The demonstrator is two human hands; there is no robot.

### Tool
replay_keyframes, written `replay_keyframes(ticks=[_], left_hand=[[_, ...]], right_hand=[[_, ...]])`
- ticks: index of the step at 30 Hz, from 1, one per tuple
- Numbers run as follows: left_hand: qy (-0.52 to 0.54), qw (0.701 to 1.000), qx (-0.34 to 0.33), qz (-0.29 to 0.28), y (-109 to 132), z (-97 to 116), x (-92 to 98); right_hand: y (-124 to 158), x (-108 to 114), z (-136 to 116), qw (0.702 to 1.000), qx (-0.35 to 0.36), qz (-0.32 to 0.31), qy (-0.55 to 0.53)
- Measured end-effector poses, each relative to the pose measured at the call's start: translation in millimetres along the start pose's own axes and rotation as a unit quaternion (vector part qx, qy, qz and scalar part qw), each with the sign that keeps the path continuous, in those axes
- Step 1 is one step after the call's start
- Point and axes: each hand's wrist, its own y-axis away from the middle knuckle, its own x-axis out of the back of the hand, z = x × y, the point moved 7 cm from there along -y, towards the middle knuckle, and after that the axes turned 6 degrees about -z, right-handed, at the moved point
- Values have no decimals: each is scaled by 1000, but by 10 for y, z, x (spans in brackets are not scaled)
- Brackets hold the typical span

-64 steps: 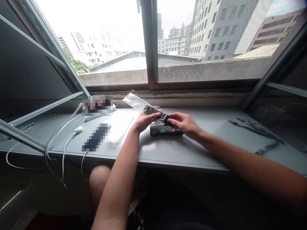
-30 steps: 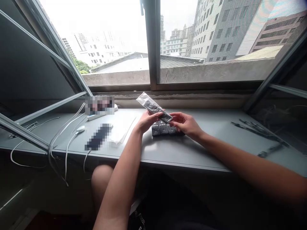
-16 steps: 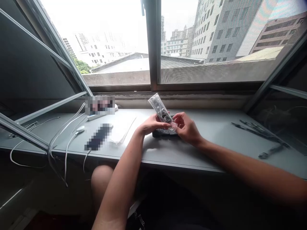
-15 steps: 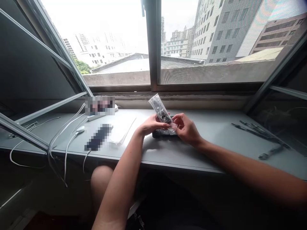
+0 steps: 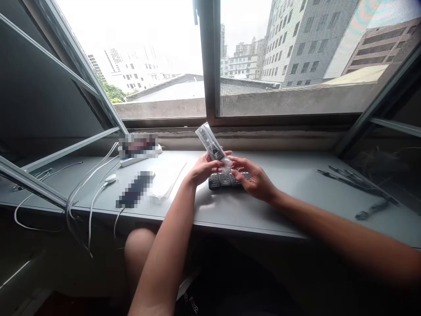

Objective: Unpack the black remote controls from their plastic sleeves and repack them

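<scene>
My left hand is closed around a dark remote control in a clear plastic sleeve, tilted with its upper end toward the window. The sleeve's crumpled lower end pokes out past the thumb. Close to that end is my right hand, its fingers and thumb parted; whether a fingertip brushes the plastic I cannot tell. Beneath both hands, black remote controls with rows of small buttons lie side by side on the desk, partly covered by the fingers.
On the grey desk, white sheets and a blurred-out phone lie to the left. A power strip and white cables are farther left. Black cables lie on the right. A window frame rises behind.
The sleeved remote control has moved slightly left and up with my left hand. My right hand's fingers have let go of the sleeve's lower end and spread, showing more of the remotes below.
</scene>
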Motion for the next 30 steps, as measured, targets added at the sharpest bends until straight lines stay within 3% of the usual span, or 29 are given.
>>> replay_keyframes(ticks=[6, 11, 16, 20, 23, 27, 30], left_hand=[[-20, 994, 55, -95, 58, -77, -173], [-24, 990, 69, -120, 85, -75, -219], [-29, 992, 82, -93, 95, -35, -194], [27, 992, 93, -77, 59, -43, -135], [55, 993, 105, -23, 12, -92, 0], [56, 994, 60, 77, -24, -91, 219], [56, 994, 31, 90, -22, -53, 262]], right_hand=[[22, -38, 34, 999, -21, -34, -8], [22, -71, 9, 997, -9, -67, -37], [11, -32, -53, 999, 22, -42, -19], [37, 5, -152, 999, 38, -17, 2], [68, 18, -255, 998, 64, -9, -2], [85, -28, -287, 996, 80, -41, -13], [71, -73, -216, 995, 63, -69, -22]])
